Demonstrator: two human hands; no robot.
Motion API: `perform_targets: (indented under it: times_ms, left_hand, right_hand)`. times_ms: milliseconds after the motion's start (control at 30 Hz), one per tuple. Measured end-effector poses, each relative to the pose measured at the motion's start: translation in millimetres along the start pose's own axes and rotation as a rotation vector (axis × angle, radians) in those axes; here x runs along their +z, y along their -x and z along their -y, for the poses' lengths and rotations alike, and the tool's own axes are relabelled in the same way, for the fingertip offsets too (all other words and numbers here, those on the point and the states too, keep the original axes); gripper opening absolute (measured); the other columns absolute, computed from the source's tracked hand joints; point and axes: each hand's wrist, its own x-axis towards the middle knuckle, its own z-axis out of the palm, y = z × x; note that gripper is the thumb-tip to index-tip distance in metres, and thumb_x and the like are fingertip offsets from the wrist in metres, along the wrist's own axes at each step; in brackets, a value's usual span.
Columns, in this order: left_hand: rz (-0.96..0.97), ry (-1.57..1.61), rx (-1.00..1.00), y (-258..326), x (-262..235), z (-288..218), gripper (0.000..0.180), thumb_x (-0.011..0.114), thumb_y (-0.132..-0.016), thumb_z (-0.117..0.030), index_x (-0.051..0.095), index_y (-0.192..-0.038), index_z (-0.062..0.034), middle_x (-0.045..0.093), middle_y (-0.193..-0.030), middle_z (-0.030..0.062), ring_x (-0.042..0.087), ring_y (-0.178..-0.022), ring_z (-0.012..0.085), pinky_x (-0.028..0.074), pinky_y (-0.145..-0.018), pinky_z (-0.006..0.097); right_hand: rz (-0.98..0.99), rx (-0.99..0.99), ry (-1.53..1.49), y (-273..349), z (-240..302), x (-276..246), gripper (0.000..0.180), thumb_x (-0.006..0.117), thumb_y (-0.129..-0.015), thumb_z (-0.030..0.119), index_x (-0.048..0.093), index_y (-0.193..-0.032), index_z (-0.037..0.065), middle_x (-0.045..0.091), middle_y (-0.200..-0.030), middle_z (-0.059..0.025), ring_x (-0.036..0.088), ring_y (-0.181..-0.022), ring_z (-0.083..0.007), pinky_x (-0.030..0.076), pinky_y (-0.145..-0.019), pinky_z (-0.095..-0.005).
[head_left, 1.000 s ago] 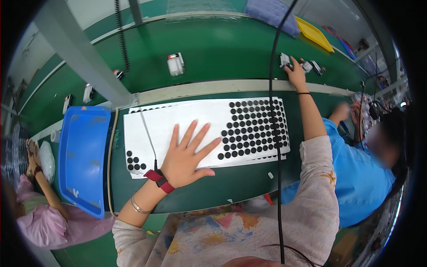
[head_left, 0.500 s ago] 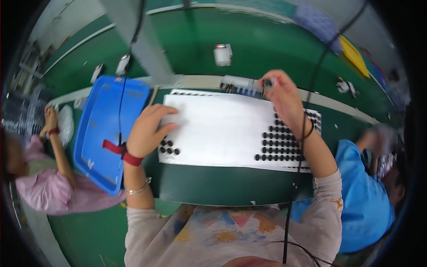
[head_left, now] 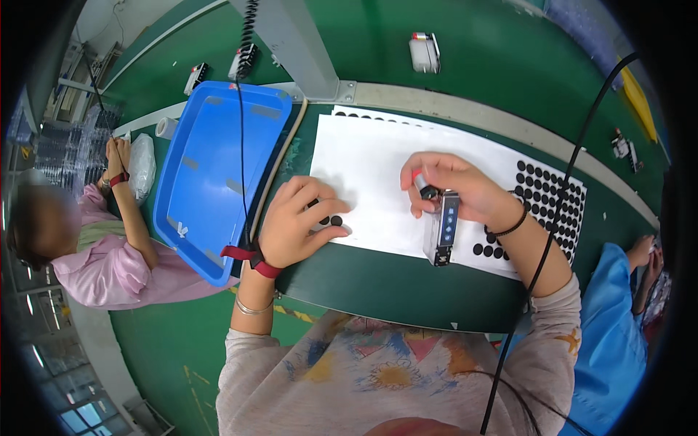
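My right hand [head_left: 465, 190] is closed round a small box-shaped device [head_left: 442, 231] with silvery sides and a black and blue face. A black part with a red and white end [head_left: 424, 185] pokes out between its fingers. The device is held upright over a white sheet [head_left: 371, 167]. On the sheet's left end lies my left hand [head_left: 302, 221], fingers and thumb apart, beside a few round black stickers [head_left: 335, 220]. My fingers partly cover these stickers. More rows of black stickers [head_left: 542, 189] fill the sheet's right end, partly under my right forearm.
A blue tray [head_left: 207, 152] stands left of the sheet. Beyond a pale rail [head_left: 465, 102], similar devices [head_left: 424, 54] lie on a green surface near a grey post [head_left: 294, 51]. Black cables hang across the view. One person in pink [head_left: 109, 254] works at left, another in blue [head_left: 611, 327] at right.
My right hand has brought the device from the rail toward me, over the sheet. The view has shifted, and my left hand remains by the left-end stickers.
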Motion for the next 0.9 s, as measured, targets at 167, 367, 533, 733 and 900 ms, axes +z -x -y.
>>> perform_targets:
  times_ms: [167,367,533,733,900]
  left_hand:
    - [-0.029,-0.03,0.027,5.5,12.3,3.5,0.025,0.075,-0.059,-0.017,0.055,-0.071,-0.0077,0.053,-0.086,0.0051,0.049,-0.088,0.0271,0.04,-0.076,0.036]
    - [-0.116,-0.125,0.073,4.6,12.6,-2.3,0.024,0.073,-0.061,-0.016,0.061,-0.08,-0.0086,0.058,-0.098,0.0058,0.053,-0.091,0.0277,0.042,-0.075,0.035]
    - [-0.047,-0.309,0.151,8.7,7.1,-6.8,0.021,0.071,-0.062,-0.014,0.06,-0.08,-0.01,0.06,-0.098,0.001,0.054,-0.094,0.0244,0.041,-0.075,0.035]
    - [0.101,-0.065,0.024,-25.9,-30.9,-28.0,0.019,0.069,-0.065,-0.012,0.055,-0.076,-0.0082,0.059,-0.101,0.003,0.053,-0.095,0.0264,0.04,-0.079,0.036]
    - [-0.109,0.084,0.111,-81.2,-16.5,-61.4,0.021,0.069,-0.064,-0.007,0.056,-0.08,-0.0065,0.057,-0.104,0.0077,0.05,-0.099,0.03,0.04,-0.081,0.038]
  right_hand:
    - [-0.13,-0.024,-0.002,4.9,0.8,4.1,0.034,0.044,-0.091,0.035,0.049,-0.087,0.001,0.044,-0.068,-0.0032,0.043,-0.058,-0.0094,0.044,-0.067,-0.0283]
    - [-0.207,-0.049,-0.08,6.7,-0.2,6.1,0.033,0.044,-0.091,0.034,0.049,-0.089,0.002,0.046,-0.067,-0.0033,0.043,-0.059,-0.0105,0.043,-0.067,-0.0293]
    - [-0.233,-0.076,-0.152,8.0,-1.6,7.8,0.031,0.044,-0.092,0.033,0.05,-0.09,0.003,0.046,-0.068,-0.0032,0.044,-0.061,-0.0107,0.042,-0.067,-0.0295]
    - [-0.218,-0.116,-0.22,8.0,-6.6,3.3,0.028,0.045,-0.091,0.032,0.051,-0.092,0.004,0.048,-0.072,-0.0032,0.046,-0.065,-0.0113,0.042,-0.068,-0.0308]
    - [-0.19,-0.147,-0.345,7.7,-11.5,-1.4,0.025,0.05,-0.09,0.028,0.056,-0.092,0.004,0.049,-0.082,-0.0029,0.051,-0.071,-0.0153,0.044,-0.072,-0.0316]
